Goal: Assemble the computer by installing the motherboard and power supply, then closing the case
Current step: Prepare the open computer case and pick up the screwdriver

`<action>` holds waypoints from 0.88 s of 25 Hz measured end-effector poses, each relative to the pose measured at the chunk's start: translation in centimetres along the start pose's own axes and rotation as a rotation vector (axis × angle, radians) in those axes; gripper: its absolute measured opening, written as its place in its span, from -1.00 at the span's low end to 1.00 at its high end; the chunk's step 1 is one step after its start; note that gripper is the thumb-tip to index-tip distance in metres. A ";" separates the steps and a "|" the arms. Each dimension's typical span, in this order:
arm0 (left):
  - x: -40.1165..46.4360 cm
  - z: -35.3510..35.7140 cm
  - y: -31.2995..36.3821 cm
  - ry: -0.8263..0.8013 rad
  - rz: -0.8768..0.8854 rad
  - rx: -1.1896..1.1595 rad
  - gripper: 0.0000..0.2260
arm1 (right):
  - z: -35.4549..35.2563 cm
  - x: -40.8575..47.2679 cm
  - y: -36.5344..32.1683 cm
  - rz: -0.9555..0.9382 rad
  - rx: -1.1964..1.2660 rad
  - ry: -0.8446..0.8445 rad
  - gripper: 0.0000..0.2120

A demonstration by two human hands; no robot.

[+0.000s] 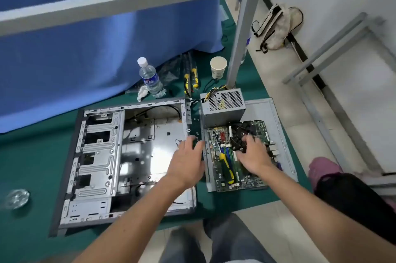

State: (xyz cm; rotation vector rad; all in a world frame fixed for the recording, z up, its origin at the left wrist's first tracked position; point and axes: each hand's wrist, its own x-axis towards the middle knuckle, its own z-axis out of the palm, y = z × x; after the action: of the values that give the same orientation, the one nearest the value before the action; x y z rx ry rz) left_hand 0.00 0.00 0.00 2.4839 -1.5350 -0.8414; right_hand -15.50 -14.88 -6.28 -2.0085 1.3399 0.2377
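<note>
Green cloth covers the surface [32,155]. Open computer case [120,162] lies flat on it at left, bay empty. Just right of it, the side panel [276,125] carries the motherboard [225,155], with the power supply [222,108] standing at the panel's far end, touching the board's far edge. A yellow-handled screwdriver [227,168] rests on the board. My left hand [186,159] hovers over the case's right edge, fingers relaxed and spread, grasping nothing. My right hand [255,155] is on the board, fingers curled around the black cooler [237,136]; grip looks closed on it. Water bottle [151,79] and paper cup [218,67] stand behind the case.
</note>
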 end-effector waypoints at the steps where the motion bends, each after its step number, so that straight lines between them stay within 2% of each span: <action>1: 0.7 0.6 0.8 -0.027 0.008 0.005 -0.52 | -0.6 1.0 0.3 0.024 -0.043 0.004 -0.51; 3: 1.8 1.3 2.3 -0.086 0.006 -0.063 -0.54 | -1.6 2.8 0.8 0.055 -0.106 0.016 -0.49; 8: 4.6 2.9 3.7 -0.320 -0.055 -0.153 -0.54 | -2.6 6.8 1.9 -0.007 -0.227 0.049 -0.45; 12: 6.5 3.3 3.7 -0.373 -0.098 -0.195 -0.53 | -1.9 9.2 2.6 -0.034 -0.348 -0.008 -0.54; 16: 7.3 3.7 3.1 -0.411 -0.150 -0.269 -0.64 | -1.5 9.5 3.4 -0.112 -0.390 -0.001 -0.65; 19: 7.5 3.8 3.3 -0.367 -0.183 -0.391 -0.62 | -2.3 8.8 3.3 -0.221 -0.264 0.005 -0.71; 22: 8.5 2.4 4.1 -0.121 -0.241 -0.635 -0.52 | -3.7 7.5 2.8 -0.371 -0.100 0.040 -0.72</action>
State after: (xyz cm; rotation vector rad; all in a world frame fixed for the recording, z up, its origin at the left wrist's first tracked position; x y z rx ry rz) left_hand -1.63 -8.79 -3.93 2.1771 -0.8080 -1.2908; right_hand -15.37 -23.34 -8.60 -2.3106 0.9690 0.0948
